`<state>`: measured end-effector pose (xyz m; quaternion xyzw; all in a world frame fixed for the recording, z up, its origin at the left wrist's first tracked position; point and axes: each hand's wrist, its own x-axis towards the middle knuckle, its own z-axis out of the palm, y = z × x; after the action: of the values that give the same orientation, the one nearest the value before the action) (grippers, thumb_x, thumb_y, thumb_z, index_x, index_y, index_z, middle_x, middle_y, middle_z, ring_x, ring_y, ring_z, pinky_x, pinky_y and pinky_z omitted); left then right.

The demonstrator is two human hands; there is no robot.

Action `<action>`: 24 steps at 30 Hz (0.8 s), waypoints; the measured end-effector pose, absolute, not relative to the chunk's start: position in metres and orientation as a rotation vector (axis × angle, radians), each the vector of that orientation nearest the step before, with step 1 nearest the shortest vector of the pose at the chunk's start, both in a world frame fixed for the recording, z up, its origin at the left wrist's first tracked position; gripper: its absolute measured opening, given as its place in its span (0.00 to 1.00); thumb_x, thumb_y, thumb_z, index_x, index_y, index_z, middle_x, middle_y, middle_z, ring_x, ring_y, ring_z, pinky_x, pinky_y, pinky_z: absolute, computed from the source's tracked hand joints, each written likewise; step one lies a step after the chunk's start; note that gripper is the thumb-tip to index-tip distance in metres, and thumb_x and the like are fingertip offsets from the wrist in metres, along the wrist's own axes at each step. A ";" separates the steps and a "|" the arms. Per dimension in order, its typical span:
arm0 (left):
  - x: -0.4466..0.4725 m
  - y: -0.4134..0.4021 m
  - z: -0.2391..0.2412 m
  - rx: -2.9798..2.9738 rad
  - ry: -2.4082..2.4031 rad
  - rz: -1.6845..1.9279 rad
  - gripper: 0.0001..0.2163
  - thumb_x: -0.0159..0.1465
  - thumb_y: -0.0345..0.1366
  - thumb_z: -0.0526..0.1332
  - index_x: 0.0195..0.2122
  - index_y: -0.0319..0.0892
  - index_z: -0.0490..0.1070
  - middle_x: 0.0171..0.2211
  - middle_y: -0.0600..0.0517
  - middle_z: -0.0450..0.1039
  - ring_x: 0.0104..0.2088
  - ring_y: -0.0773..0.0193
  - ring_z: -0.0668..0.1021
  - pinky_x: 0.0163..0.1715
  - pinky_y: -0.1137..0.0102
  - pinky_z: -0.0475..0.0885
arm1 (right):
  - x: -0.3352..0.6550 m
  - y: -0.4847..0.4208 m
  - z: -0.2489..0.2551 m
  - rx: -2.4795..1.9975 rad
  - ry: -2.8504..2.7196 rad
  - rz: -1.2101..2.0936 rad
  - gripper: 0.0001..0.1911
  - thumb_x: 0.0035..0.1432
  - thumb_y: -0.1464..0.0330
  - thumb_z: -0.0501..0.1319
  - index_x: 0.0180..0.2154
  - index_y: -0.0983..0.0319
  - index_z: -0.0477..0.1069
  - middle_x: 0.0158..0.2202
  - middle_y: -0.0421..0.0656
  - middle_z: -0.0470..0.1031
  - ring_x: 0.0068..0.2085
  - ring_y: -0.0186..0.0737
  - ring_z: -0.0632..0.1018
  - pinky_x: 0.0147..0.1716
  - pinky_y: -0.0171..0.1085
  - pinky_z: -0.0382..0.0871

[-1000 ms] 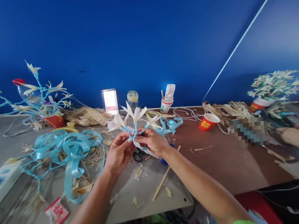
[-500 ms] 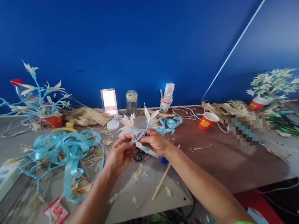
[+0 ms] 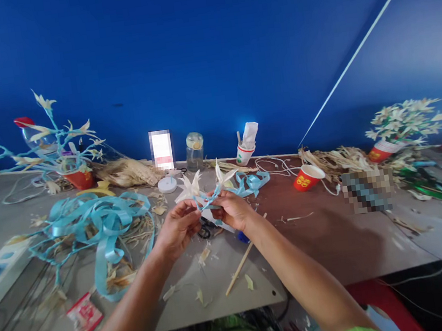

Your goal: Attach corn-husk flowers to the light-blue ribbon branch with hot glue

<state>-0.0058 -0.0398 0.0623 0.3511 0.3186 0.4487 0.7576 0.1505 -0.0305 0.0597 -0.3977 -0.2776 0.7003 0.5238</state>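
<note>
Both hands are raised over the table (image 3: 338,248), just in front of the glass jar (image 3: 195,151). The left hand (image 3: 177,229) and right hand (image 3: 233,210) each pinch the blue-wrapped flower sprig (image 3: 203,189), its 2 pale blossoms rising above the fingertips.

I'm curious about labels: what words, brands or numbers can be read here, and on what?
No text can be read.
Yellow print on the red cup: too blurred.
White print on the red packet: too small.
Green mark on the white cup: illegible.
</note>
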 end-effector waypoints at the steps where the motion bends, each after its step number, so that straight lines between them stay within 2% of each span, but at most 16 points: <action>1: -0.006 -0.040 0.062 0.779 0.707 0.969 0.13 0.44 0.31 0.71 0.29 0.40 0.69 0.22 0.58 0.66 0.17 0.78 0.65 0.16 0.80 0.59 | 0.152 -0.032 0.060 -0.966 -0.675 1.679 0.12 0.36 0.73 0.68 0.25 0.63 0.68 0.16 0.33 0.66 0.15 0.23 0.58 0.16 0.28 0.47; 6: -0.003 -0.039 0.056 0.915 0.708 0.950 0.13 0.47 0.35 0.71 0.29 0.38 0.69 0.21 0.57 0.66 0.17 0.78 0.64 0.16 0.79 0.57 | 0.157 -0.037 0.059 -0.987 -0.702 1.699 0.11 0.35 0.73 0.68 0.24 0.63 0.68 0.14 0.31 0.62 0.15 0.24 0.57 0.15 0.28 0.47; 9: -0.002 -0.038 0.052 0.957 0.694 0.963 0.13 0.48 0.35 0.70 0.30 0.38 0.68 0.21 0.58 0.65 0.17 0.77 0.63 0.16 0.79 0.56 | 0.157 -0.040 0.057 -0.985 -0.709 1.667 0.13 0.32 0.72 0.69 0.24 0.63 0.68 0.16 0.32 0.65 0.15 0.23 0.57 0.16 0.28 0.46; 12: -0.003 -0.037 0.051 0.949 0.710 0.973 0.14 0.47 0.36 0.70 0.31 0.38 0.68 0.22 0.57 0.66 0.17 0.77 0.64 0.17 0.78 0.57 | 0.156 -0.045 0.055 -1.009 -0.813 1.652 0.12 0.34 0.67 0.70 0.23 0.64 0.69 0.18 0.34 0.67 0.17 0.25 0.60 0.18 0.29 0.49; 15: -0.004 -0.036 0.053 0.935 0.711 0.970 0.15 0.46 0.35 0.71 0.31 0.38 0.68 0.22 0.56 0.67 0.17 0.77 0.64 0.17 0.78 0.58 | 0.158 -0.051 0.056 -1.029 -0.977 1.610 0.12 0.39 0.63 0.69 0.21 0.64 0.70 0.19 0.36 0.69 0.22 0.29 0.66 0.23 0.31 0.57; 18: -0.006 -0.036 0.054 0.923 0.689 0.964 0.15 0.47 0.34 0.70 0.33 0.39 0.67 0.23 0.56 0.69 0.18 0.76 0.66 0.17 0.79 0.58 | 0.159 -0.054 0.060 -0.980 -1.123 1.543 0.10 0.40 0.65 0.69 0.26 0.63 0.73 0.24 0.37 0.73 0.30 0.33 0.72 0.33 0.33 0.62; 21: -0.007 -0.036 0.057 0.895 0.683 0.946 0.15 0.47 0.33 0.70 0.33 0.40 0.66 0.25 0.55 0.70 0.20 0.75 0.67 0.18 0.79 0.60 | 0.157 -0.055 0.061 -0.987 -1.133 1.533 0.13 0.37 0.69 0.69 0.31 0.62 0.74 0.27 0.37 0.74 0.34 0.35 0.73 0.40 0.35 0.62; 24: -0.009 -0.037 0.060 0.860 0.674 0.925 0.14 0.47 0.31 0.70 0.32 0.40 0.67 0.25 0.56 0.70 0.20 0.76 0.68 0.18 0.80 0.61 | 0.155 -0.054 0.060 -1.078 -1.060 1.514 0.11 0.34 0.71 0.68 0.27 0.63 0.74 0.25 0.36 0.74 0.31 0.33 0.71 0.38 0.35 0.61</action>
<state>-0.0093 -0.0372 0.0601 0.3941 0.3091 0.4240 0.7545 0.1552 -0.0538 0.0603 -0.4420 -0.4344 0.6205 0.4804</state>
